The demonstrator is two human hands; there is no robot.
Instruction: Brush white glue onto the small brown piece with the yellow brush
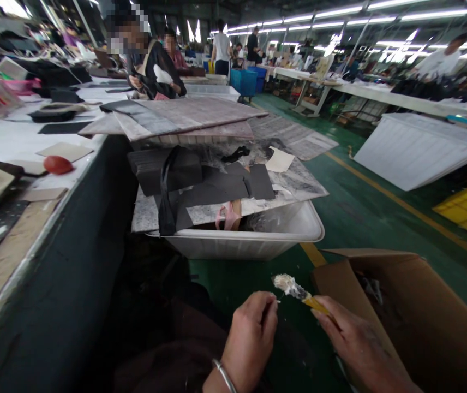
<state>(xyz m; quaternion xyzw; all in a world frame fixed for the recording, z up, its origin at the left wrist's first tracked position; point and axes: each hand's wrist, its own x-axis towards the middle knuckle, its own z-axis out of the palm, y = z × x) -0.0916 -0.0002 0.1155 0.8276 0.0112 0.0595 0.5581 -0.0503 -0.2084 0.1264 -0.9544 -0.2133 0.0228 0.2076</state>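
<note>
My right hand (358,344) is closed around the yellow handle of a small brush (294,289), whose glue-caked bristles point up and to the left. My left hand (252,338), with a metal bangle on the wrist, has its fingers curled and pinched together just left of the bristles. What the fingertips hold, if anything, is too small to name. Both hands sit low in the view, over my dark lap and the green floor.
An open cardboard box (417,305) stands at my right. Ahead, a white plastic tub (253,237) carries boards and stacked black pieces (201,183). A long worktable (21,147) runs along the left. Other people work farther back.
</note>
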